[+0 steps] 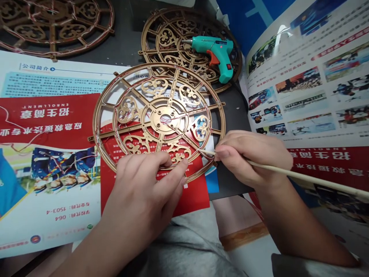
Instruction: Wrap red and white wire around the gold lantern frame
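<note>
1. Nearest to the camera is the left forearm, cut off by the bottom edge. Its left hand (144,188) lies over the near rim of a gold wheel-shaped frame (157,117), with bent fingers. I cannot tell if it grips the rim or only presses on it, because the hand covers this part.

2. The right hand (253,157) is closed around a thin pale stick (302,175). The stick's middle is hidden by the hand, and its back end runs to the right edge. Its tip is at the right near part of the frame; whether it touches metal or wire is too small to tell.

3. The frame lies flat in front of the person, on printed sheets (57,115). Red and whitish wires run along its rings and meet around the hub; their ends are hard to make out.

4. Behind it, another wheel frame (167,38) is partly covered by a turquoise glue gun (215,52) lying on top. One more similar frame (52,38), at the upper left, is cut off by the picture.

5. On the right stands a curved brochure (282,30), whose small print is unreadable to me. Below, grey cloth (184,246) is partly hidden by the left arm.
</note>
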`<state>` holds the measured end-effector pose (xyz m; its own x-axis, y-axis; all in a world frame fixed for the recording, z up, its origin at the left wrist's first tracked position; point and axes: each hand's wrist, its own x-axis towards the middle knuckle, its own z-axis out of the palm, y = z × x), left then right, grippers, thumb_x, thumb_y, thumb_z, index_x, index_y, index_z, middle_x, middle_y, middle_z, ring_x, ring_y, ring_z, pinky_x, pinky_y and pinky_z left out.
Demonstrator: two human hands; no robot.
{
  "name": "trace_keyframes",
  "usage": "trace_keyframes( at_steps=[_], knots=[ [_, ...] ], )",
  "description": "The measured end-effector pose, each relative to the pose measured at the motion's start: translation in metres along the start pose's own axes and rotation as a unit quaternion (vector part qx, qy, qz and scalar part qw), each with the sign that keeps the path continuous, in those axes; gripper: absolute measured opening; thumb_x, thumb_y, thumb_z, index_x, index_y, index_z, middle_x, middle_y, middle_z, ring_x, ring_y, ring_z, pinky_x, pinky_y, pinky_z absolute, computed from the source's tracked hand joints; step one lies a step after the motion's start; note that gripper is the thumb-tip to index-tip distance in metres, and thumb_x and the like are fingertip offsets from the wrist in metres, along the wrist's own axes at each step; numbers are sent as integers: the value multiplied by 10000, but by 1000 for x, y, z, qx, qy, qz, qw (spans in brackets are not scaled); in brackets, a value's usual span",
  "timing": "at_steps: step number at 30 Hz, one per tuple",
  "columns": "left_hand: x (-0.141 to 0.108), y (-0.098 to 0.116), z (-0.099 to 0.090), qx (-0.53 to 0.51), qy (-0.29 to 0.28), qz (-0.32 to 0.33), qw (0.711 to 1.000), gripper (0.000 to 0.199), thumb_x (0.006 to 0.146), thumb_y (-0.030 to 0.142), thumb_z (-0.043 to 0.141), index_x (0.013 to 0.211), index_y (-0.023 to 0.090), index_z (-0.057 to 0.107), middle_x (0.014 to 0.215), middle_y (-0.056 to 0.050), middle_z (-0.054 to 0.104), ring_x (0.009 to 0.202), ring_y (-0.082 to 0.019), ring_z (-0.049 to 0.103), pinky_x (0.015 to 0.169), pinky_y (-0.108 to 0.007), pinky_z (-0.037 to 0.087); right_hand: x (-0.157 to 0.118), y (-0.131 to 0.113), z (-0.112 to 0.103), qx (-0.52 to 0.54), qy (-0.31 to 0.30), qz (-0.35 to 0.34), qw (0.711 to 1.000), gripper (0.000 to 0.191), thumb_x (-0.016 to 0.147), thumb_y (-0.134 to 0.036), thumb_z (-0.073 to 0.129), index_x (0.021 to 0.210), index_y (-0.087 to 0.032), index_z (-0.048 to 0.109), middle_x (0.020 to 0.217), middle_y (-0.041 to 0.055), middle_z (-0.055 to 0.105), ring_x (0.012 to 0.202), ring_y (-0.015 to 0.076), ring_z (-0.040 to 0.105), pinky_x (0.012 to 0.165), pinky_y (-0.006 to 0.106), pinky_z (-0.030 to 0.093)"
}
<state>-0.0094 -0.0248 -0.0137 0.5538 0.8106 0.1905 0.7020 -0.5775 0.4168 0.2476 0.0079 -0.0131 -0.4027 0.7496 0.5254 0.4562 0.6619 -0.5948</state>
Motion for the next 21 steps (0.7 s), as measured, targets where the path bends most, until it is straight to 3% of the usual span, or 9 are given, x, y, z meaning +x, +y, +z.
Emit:
trace_keyframes(
  at_steps=[5,8,14,21],
  knots=[
    [0,0,1,-5,5,4,1000,283,990,207,657,1258,246,740,1126,-115,704,953,-292,619,834,-483,396,17,-7,-7,-80,-97,21,992,332,1057,-215,591,727,-190,581,670,11,671,609,121,629,591,278,459],
    [0,-1,1,-7,1,4,1000,292,981,199,666,1261,243,733,1134,-114,701,949,-288,618,844,-483,395,31,-9,-11,-137,-144,11,980,452,1093,-272,535,650,-190,505,582,-21,544,545,90,508,546,277,365],
    [-1,-2,-1,-5,3,16,1000,303,972,190,656,1264,256,706,1170,-123,666,989,-302,587,868,-494,396,45,-11,-10,-136,-161,12,978,462,1085,-298,567,643,-180,499,543,-49,435,491,64,385,502,277,278],
    [2,-1,-2,0,-17,1,1000,299,1004,237,588,1270,296,711,1182,-113,653,1015,-315,574,856,-492,393,38,-7,-6,-110,-136,27,984,446,1078,-312,580,652,-181,570,558,-37,568,496,66,490,496,284,297]
  ],
)
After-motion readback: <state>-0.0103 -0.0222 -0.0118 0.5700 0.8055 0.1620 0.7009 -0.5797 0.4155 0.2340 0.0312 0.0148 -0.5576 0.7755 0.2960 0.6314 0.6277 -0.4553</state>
